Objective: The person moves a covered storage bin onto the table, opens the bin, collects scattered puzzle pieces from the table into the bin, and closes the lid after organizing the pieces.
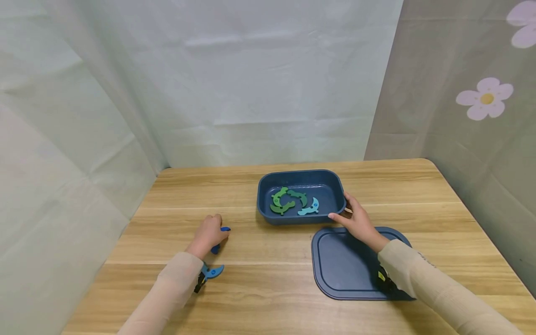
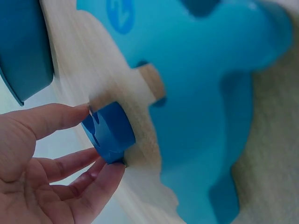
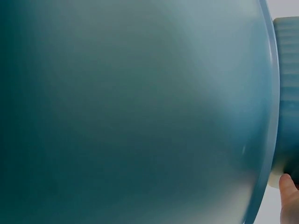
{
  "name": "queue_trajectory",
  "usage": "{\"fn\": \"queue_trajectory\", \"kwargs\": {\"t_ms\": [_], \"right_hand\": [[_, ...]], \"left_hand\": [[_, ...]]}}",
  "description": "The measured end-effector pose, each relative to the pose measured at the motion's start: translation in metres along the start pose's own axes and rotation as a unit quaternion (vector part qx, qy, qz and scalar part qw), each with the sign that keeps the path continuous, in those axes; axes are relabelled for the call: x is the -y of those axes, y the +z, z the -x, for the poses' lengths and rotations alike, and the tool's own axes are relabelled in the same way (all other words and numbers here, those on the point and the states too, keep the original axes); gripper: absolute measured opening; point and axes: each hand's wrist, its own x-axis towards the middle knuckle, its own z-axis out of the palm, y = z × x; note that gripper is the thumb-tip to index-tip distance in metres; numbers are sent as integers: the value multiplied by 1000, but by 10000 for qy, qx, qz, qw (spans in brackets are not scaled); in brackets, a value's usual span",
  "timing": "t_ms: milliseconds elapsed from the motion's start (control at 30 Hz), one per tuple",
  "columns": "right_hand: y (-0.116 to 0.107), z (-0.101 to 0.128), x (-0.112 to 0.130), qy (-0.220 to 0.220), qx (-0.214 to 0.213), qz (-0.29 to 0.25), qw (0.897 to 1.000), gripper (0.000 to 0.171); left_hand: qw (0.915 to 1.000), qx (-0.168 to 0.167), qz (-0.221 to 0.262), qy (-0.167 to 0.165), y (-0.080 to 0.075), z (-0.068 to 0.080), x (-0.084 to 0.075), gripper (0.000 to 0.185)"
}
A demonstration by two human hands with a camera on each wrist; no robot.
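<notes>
My left hand (image 1: 208,235) pinches a small dark blue piece (image 2: 112,130) between thumb and fingertips, just over the table at left. A lighter blue curved piece (image 1: 214,272) lies by my left wrist, partly hidden by the sleeve; close up in the left wrist view, this blue piece (image 2: 201,93) bears a number. With thumb at the front and fingers around the right side, my right hand (image 1: 358,223) grips the corner of a dark blue box (image 1: 299,220). Inside lie several animal-like curved pieces, among them a dark green piece (image 1: 298,195) and a light blue piece (image 1: 310,207).
A flat dark blue lid (image 1: 347,267) lies in front of the box, under my right forearm; it fills most of the right wrist view. The wooden table (image 1: 259,288) ends at pale hanging cloth (image 1: 268,93) behind and at both sides.
</notes>
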Motion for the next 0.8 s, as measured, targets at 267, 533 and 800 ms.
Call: {"fn": "queue_trajectory", "kwargs": {"t_ms": [267,533,800], "right_hand": [[0,0,-1,82,88,-62,9999,85],[-1,-1,-1,105,101,-84,9999,86],[-1,-1,-1,114,112,-94,9998,86]], "left_hand": [[9998,-55,-74,181,2,-2,0,28],[9997,-91,-23,212,2,-2,-2,23],[9995,-127,79,284,2,-2,-2,16]]}}
